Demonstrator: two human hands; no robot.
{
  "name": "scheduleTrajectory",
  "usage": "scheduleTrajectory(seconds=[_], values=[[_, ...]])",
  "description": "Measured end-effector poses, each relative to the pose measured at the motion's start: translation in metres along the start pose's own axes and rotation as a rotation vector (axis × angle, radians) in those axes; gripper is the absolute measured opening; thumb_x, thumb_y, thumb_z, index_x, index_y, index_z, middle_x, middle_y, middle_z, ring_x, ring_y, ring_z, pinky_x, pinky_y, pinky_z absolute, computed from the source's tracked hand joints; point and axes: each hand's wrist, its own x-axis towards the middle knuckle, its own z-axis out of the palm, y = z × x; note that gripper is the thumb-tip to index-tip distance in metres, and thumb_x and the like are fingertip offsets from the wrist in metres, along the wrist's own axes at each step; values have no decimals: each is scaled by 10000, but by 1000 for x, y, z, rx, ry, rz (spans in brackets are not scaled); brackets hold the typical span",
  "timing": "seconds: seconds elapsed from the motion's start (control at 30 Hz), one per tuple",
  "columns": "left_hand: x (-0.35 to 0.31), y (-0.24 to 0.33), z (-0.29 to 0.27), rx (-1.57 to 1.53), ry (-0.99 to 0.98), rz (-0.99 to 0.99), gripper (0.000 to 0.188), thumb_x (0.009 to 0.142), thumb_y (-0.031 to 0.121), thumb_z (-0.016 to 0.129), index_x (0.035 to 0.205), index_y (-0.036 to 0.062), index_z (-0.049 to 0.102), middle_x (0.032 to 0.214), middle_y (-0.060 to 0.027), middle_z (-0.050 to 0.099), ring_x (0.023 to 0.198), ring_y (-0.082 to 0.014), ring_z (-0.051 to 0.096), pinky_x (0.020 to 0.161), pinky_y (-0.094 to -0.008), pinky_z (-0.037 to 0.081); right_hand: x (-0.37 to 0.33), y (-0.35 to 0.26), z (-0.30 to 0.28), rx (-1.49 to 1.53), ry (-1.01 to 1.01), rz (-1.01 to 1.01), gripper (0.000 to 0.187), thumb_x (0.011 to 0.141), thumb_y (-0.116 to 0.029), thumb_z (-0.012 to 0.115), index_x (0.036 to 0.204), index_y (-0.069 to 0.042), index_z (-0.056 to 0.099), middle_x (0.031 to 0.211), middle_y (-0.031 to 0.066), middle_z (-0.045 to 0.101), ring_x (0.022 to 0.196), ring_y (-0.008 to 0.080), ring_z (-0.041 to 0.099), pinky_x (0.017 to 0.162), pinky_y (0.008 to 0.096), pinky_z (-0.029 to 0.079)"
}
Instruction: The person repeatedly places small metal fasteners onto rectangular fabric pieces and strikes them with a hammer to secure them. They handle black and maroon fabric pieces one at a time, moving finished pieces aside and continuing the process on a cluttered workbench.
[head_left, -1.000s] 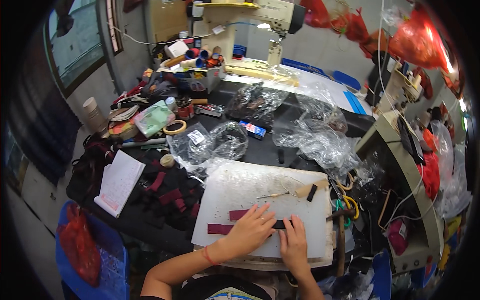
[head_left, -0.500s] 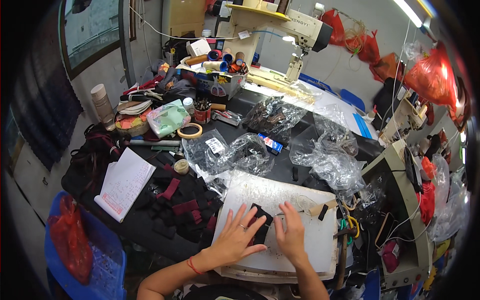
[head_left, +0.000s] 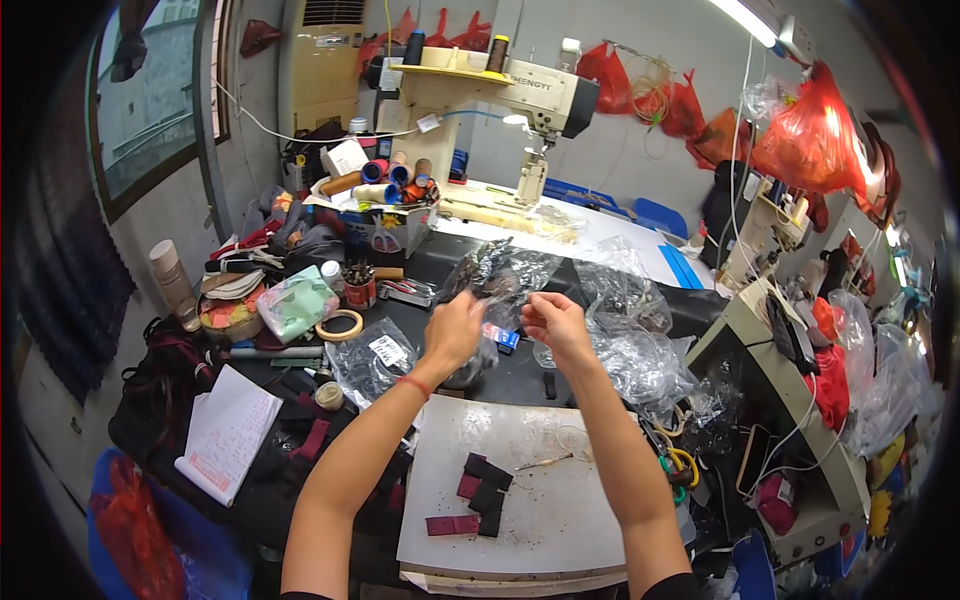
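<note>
My left hand (head_left: 455,330) is closed on a crumpled clear plastic bag (head_left: 478,368), part of which hangs beneath the fist; motion blurs the fingertips. To its right, my right hand (head_left: 556,326) is closed in a pinch; what sits between its fingertips is too small to make out. Both hands are raised beyond the far edge of a white board (head_left: 440,450). Black fabric pieces (head_left: 487,497) and maroon fabric pieces (head_left: 452,525) lie on the board, some overlapping. A thin pointed tool (head_left: 545,463) lies right of them.
A bag with dark contents (head_left: 510,265) and more clear bags (head_left: 635,350) lie beyond my hands. An open notebook (head_left: 230,430), a tape roll (head_left: 339,325) and a small jar (head_left: 329,396) are on the left. Yellow-handled scissors (head_left: 685,467) stand right. A sewing machine (head_left: 530,95) is behind.
Both hands have left the fabric pieces on the board and reached forward to the plastic bags. My fingers have closed. The view has shifted, and the fabric pieces and pointed tool now show uncovered.
</note>
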Motion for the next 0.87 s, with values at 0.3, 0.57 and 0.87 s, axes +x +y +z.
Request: scheduleTrajectory(seconds=[0.3, 0.57, 0.87], values=[[-11, 138, 59, -474, -39, 259, 205, 919, 174, 520, 900, -15, 597, 772, -222, 640, 721, -370, 625, 624, -414, 475, -47, -2, -90, -432, -82, -425, 470, 911, -280, 632, 1272, -4, 512, 1100, 146, 656, 912, 236, 651, 770, 338, 530], [-89, 21, 63, 230, -501, 535, 397, 887, 124, 569, 1265, 20, 506, 1292, -254, 485, 954, -393, 622, 822, -387, 513, -147, 30, -143, -1049, 167, -316, 159, 850, -91, 609, 964, 14, 644, 807, 160, 668, 728, 237, 653, 675, 342, 494], [-91, 25, 54, 246, -409, 490, 840, 759, 47, 674, 1460, 87, 215, 1477, -305, 211, 992, -446, 590, 785, -449, 523, -158, -5, -27, -950, -28, -783, 206, 890, -63, 585, 1092, -27, 604, 1150, 209, 605, 1036, 354, 618, 873, 390, 498]])
